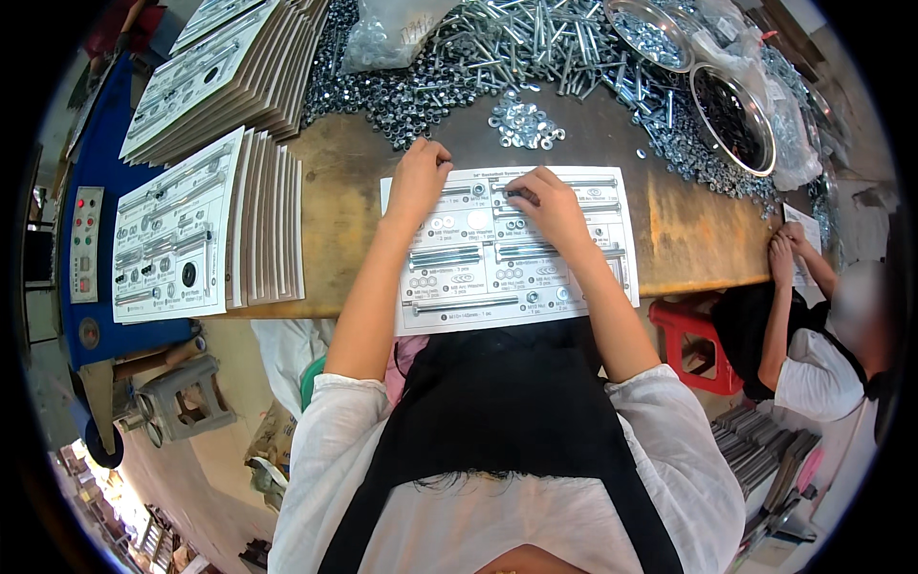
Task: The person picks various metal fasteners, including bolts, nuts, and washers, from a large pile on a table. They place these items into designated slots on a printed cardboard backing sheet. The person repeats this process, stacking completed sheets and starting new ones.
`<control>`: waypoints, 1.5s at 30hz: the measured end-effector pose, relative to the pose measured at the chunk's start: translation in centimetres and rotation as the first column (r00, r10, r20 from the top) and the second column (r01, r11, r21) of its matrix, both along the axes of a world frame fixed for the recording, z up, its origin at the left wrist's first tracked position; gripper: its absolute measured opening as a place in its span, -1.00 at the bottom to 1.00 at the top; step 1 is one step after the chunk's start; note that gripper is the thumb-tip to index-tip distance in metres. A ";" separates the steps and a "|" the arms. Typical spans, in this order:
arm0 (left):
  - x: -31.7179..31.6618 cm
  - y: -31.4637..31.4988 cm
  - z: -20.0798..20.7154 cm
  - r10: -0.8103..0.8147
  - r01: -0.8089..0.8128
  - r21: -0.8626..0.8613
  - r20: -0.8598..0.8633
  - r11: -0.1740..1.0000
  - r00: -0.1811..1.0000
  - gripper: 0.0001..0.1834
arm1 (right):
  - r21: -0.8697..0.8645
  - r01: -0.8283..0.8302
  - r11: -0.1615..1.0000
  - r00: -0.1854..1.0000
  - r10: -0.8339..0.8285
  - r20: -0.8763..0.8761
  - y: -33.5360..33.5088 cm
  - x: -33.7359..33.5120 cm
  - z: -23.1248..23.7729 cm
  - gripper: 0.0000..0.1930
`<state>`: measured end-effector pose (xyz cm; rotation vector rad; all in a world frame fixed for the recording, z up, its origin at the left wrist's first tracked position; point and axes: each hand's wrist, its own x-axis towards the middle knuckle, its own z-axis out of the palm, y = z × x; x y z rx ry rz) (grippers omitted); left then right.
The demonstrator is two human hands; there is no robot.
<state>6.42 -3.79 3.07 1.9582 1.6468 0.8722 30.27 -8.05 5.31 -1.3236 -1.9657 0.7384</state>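
Note:
A white printed card (459,287) lies in front of me at the table's near edge, with long bolts, nuts and washers set out over its printed outlines. Over its upper left corner is my left hand (419,182), fingers curled together close to the pile of nuts (406,120); whatever is in them is hidden. My right hand (550,209) is at the card's upper middle, fingertips pinched low over the bolts there. A small dark bit shows at those fingertips, too small to name. Loose washers (524,124) lie in a heap just beyond the card.
Stacked cards with hardware (177,225) stand at the left. A heap of bolts (545,43) and a plastic bag (392,33) fill the back. Metal bowls, one of black parts (732,120), sit at the right. Another person works at the right, near a red stool (693,344).

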 end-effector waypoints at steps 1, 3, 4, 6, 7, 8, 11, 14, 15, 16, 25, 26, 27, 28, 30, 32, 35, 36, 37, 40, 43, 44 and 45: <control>0.1 -0.1 -0.3 0.006 -0.006 0.005 0.008 1.000 1.000 -0.88 | 0.001 0.011 1.000 1.000 -0.011 0.015 -0.1 0.0 0.0 -0.83; -0.2 0.1 -0.5 0.025 -0.025 0.027 0.017 0.999 1.000 -0.87 | 0.013 0.027 1.000 0.999 -0.027 0.038 0.0 -0.5 -0.1 -0.82; -0.1 -0.1 -0.8 0.018 -0.020 0.023 0.062 1.000 0.998 -0.87 | -0.015 0.042 0.999 0.999 -0.041 0.036 -0.3 -0.4 -0.1 -0.81; 0.0 -0.3 -0.4 0.006 -0.011 0.031 0.145 0.999 0.989 -0.87 | -0.024 0.076 0.997 0.996 -0.077 -0.045 0.0 -0.8 0.4 -0.82; -0.4 0.0 -0.1 0.082 -0.094 0.066 0.159 0.993 0.984 -0.87 | -0.030 0.091 0.995 0.992 -0.093 -0.086 0.5 -1.1 0.6 -0.83; -0.7 0.2 0.1 0.149 -0.168 0.099 0.174 0.981 0.973 -0.87 | 0.001 0.083 0.997 0.982 -0.082 -0.171 1.4 -1.7 0.3 -0.82; -1.8 1.1 0.2 0.268 -0.282 0.107 0.125 0.954 0.955 -0.87 | 0.180 -0.013 0.984 0.997 0.025 -0.068 5.5 -5.0 -0.2 -0.79; -2.1 2.1 1.0 0.244 -0.246 0.075 0.033 0.966 0.969 -0.86 | -0.042 0.004 0.999 1.000 -0.004 -0.011 7.1 -8.6 -0.3 -0.71; -2.2 2.2 1.1 0.235 -0.236 0.056 0.026 0.970 0.972 -0.86 | -0.050 -0.016 0.999 0.999 0.017 0.027 7.5 -9.2 -1.3 -0.69; -2.3 2.1 1.2 0.227 -0.227 0.037 0.018 0.973 0.974 -0.86 | -0.054 -0.040 0.998 0.999 0.041 0.033 8.2 -9.4 -2.5 -0.69; -0.9 0.8 0.0 0.199 -0.186 0.079 -0.205 0.979 0.958 -0.84 | 0.120 -0.090 0.989 0.995 0.085 0.045 11.1 -11.4 -2.9 -0.77; -0.9 0.9 -0.1 0.206 -0.188 0.099 -0.217 0.977 0.954 -0.84 | 0.103 -0.091 0.991 0.995 0.086 0.052 11.2 -11.5 -2.9 -0.80; -0.9 1.1 -0.3 0.213 -0.190 0.120 -0.229 0.974 0.950 -0.84 | 0.087 -0.091 0.992 0.995 0.086 0.059 11.3 -11.5 -2.8 -0.82; -0.9 1.2 -0.4 0.221 -0.191 0.140 -0.241 0.971 0.945 -0.83 | 0.095 -0.108 0.990 0.993 0.103 0.062 11.7 -11.4 -2.7 -0.82; -1.2 1.3 0.4 0.215 -0.217 0.017 0.056 0.976 0.975 -0.80 | 0.100 -0.135 0.986 0.990 0.129 0.065 12.3 -11.0 -2.5 -0.83; -2.1 0.7 2.2 0.240 -0.207 -0.140 0.296 0.968 0.924 -0.73 | -0.059 -0.061 0.996 0.979 0.048 -0.200 11.4 -10.2 -1.4 -0.80; -4.9 -2.2 3.4 0.178 -0.001 -0.246 0.697 0.969 0.694 -0.79 | -0.168 -0.051 0.984 0.917 -0.020 -0.398 7.0 -7.2 2.2 -0.77; -5.1 -4.0 4.1 0.168 0.015 -0.262 0.661 0.965 0.731 -0.78 | -0.194 -0.086 0.977 0.938 0.013 -0.347 4.8 -5.6 3.2 -0.79; -5.0 -6.0 4.8 0.147 0.037 -0.271 0.625 0.962 0.767 -0.76 | -0.194 -0.086 0.977 0.940 0.015 -0.340 2.1 -4.0 4.1 -0.81; -2.4 -11.4 4.9 -0.074 0.170 -0.133 0.534 0.976 0.842 -0.73 | -0.152 -0.056 0.987 0.998 0.054 -0.018 -5.1 -0.7 4.0 -0.79; 2.6 -14.9 4.8 -0.166 0.233 -0.157 0.354 0.960 0.921 -0.74 | -0.135 -0.034 0.990 0.998 0.042 0.055 -9.5 0.5 1.9 -0.80; 3.8 -15.3 3.9 -0.201 0.221 -0.065 0.227 0.973 0.953 -0.77 | -0.113 -0.030 0.993 0.995 0.040 0.088 -10.0 0.7 1.5 -0.80; 4.6 -15.8 3.1 -0.222 0.220 0.029 0.095 0.975 0.971 -0.79 | -0.123 -0.016 0.992 0.996 0.027 0.087 -10.4 0.8 1.1 -0.81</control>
